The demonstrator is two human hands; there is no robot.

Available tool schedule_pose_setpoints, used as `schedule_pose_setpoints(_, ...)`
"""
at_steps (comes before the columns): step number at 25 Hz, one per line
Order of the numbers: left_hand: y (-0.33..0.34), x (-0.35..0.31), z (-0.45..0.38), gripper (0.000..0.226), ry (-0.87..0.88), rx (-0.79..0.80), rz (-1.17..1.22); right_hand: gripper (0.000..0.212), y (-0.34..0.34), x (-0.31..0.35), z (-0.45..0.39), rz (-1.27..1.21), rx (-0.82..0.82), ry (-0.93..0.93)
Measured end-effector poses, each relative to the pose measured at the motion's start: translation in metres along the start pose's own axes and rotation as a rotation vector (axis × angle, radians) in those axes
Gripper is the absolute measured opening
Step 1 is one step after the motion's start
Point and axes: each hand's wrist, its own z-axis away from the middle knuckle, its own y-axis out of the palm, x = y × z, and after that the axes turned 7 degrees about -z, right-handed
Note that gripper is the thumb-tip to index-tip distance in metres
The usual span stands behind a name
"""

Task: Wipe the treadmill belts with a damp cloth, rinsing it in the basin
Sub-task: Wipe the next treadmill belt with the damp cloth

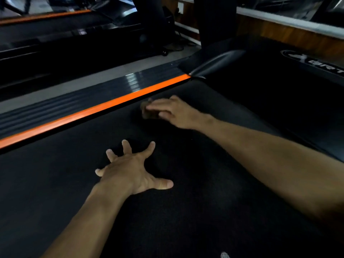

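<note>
The left hand (133, 173) rests splayed on the belt (186, 211); the right hand (173, 112) presses a dark cloth (147, 111) with straight fingers.

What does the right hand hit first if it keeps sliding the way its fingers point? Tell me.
The right hand, pressing the cloth on the belt, points up-left. It would probably meet the orange strip of the side rail first; nothing lies between.

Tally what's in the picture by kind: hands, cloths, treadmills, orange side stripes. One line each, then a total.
Hands: 2, the left hand spread flat on the belt, the right hand pressing the cloth
Cloths: 1
Treadmills: 2, the near treadmill and a second treadmill beyond it
Orange side stripes: 2, near stripe, far stripe
Total: 7
</note>
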Motion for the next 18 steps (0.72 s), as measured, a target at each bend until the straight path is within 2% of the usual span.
schedule_pose_setpoints(1,-0.001,0.0,-0.001,0.122,0.0,-0.002,-0.003,0.05,-0.011,-0.016,0.003,0.106,-0.063,0.097)
schedule_pose_setpoints(2,-0.002,0.001,-0.001,0.122,-0.001,-0.004,-0.008,0.051,-0.022,-0.036,0.007,0.199,-0.134,0.276)
schedule_pose_setpoints(4,-0.001,0.001,-0.001,0.123,0.007,-0.017,-0.018,0.045,-0.04,-0.059,0.015,0.215,-0.243,0.746)
schedule_pose_setpoints(5,-0.001,0.0,-0.001,0.123,0.011,-0.022,-0.022,0.04,-0.042,-0.06,0.011,0.188,-0.264,0.883)
schedule_pose_setpoints(6,-0.001,0.0,-0.001,0.123,0.012,-0.022,-0.022,0.036,-0.04,-0.056,0.001,0.173,-0.261,0.915)
schedule_pose_setpoints(7,-0.001,0.0,0.0,0.123,0.011,-0.018,-0.019,0.032,-0.035,-0.049,-0.011,0.135,-0.249,0.872)
schedule_pose_setpoints(10,-0.001,0.004,-0.003,0.124,0.005,-0.02,-0.013,0.037,-0.003,0.001,-0.035,0.022,-0.193,0.51)
schedule_pose_setpoints(12,0.002,0.004,-0.005,0.124,0.009,-0.03,-0.013,0.042,0.027,0.044,-0.022,-0.015,-0.052,0.281)
schedule_pose_setpoints(14,0.003,0.004,-0.004,0.124,0.012,-0.034,-0.016,0.043,0.028,0.055,0.002,-0.022,0.002,0.116)
schedule_pose_setpoints(15,0.003,0.003,-0.003,0.123,0.01,-0.029,-0.02,0.044,0.02,0.043,0.012,0.054,-0.01,0.074)
schedule_pose_setpoints(16,0.002,0.003,-0.003,0.123,0.009,-0.022,-0.027,0.045,0.007,0.021,0.021,0.177,-0.025,0.12)
schedule_pose_setpoints(18,0.001,0.002,-0.003,0.123,0.007,-0.017,-0.041,0.048,-0.028,-0.035,0.042,0.383,-0.067,0.401)
